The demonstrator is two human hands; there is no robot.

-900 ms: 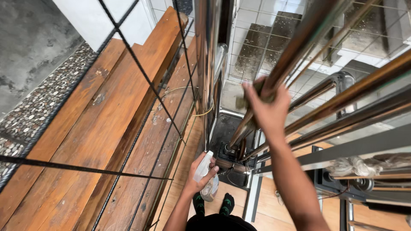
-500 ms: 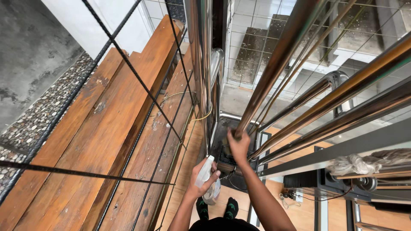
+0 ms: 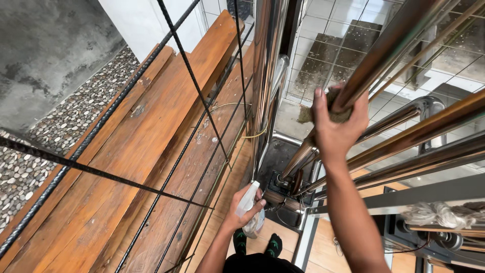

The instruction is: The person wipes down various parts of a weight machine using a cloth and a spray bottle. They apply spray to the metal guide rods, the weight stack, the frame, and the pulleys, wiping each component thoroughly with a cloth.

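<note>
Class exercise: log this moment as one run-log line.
right hand: grips cloth around metal rail | left hand: holds spray bottle, low | view: head

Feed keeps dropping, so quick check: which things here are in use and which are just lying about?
In use:
right hand gripping cloth on metal rail
left hand holding spray bottle

Lying about:
wooden planks
rebar grid
pebble floor
</note>
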